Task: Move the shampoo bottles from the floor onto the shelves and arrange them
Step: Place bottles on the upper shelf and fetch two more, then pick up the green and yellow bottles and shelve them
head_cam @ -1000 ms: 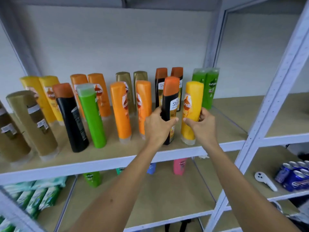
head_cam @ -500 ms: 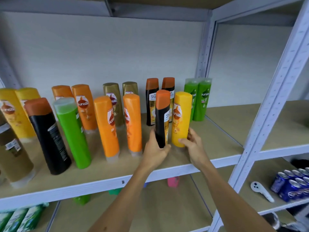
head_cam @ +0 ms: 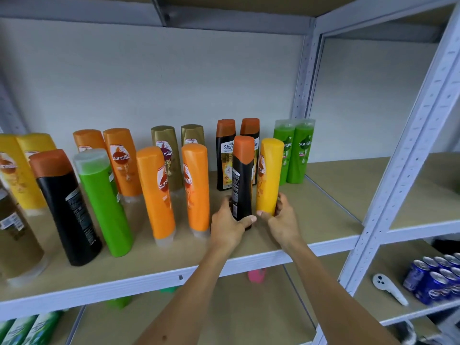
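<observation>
A stockroom or small shop: grey slotted-steel shelving [head_cam: 408, 135] with board shelves carries rows of shampoo bottles [head_cam: 159, 190] grouped by colour, with blue drink cans [head_cam: 433, 277] stacked on a lower shelf.

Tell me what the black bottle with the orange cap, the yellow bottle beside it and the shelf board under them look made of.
Black shampoo bottle with orange cap, held by the left hand: smooth plastic, by its soft sheen. Tall yellow shampoo bottle, held by the right hand: glossy moulded plastic, by its highlights. Beige shelf board: matte, probably fibreboard or particleboard, in a pale painted metal frame with punched holes.
</observation>
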Demonstrator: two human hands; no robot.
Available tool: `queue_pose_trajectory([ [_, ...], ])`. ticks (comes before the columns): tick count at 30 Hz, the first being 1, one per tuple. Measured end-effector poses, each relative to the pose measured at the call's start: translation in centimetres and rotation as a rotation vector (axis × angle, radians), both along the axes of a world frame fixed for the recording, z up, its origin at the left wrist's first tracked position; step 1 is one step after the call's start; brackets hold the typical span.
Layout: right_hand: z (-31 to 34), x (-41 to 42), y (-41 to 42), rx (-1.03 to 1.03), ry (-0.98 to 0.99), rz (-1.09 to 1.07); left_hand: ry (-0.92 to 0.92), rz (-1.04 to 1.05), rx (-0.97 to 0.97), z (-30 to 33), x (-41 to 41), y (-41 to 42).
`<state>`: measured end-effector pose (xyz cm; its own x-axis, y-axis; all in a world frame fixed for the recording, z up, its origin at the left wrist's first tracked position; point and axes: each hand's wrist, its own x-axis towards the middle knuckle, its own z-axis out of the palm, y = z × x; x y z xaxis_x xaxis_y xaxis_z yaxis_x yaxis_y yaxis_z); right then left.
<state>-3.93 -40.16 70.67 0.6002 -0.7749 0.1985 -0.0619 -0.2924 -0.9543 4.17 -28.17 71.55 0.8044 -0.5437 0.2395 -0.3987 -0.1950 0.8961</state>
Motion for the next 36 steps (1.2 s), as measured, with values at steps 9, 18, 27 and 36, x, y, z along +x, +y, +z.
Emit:
queue_pose_trajectory([
  [9, 0.2, -1.2, 1.1, -0.055, 0.126, -0.115, -0.127, 0.124, 0.297, -0.2, -1.5, 1.9],
  [18, -9.2, -7.5, 9.4, -0.593, -0.035, -0.15, -0.948, 0.169, 0.385, -8.5, -6.6, 7.8],
  [27, -26.4, -11.1, 13.9, -0.187, 0.55, 0.141, -0.437, -0.092, 0.818, -26.2, -8.6, 17.2],
  [36, -47.5, -14.7, 18.6, 0.126, 0.961, 0.368, 0.213, -0.193, 1.21, -47.1, -11.3, 25.1],
])
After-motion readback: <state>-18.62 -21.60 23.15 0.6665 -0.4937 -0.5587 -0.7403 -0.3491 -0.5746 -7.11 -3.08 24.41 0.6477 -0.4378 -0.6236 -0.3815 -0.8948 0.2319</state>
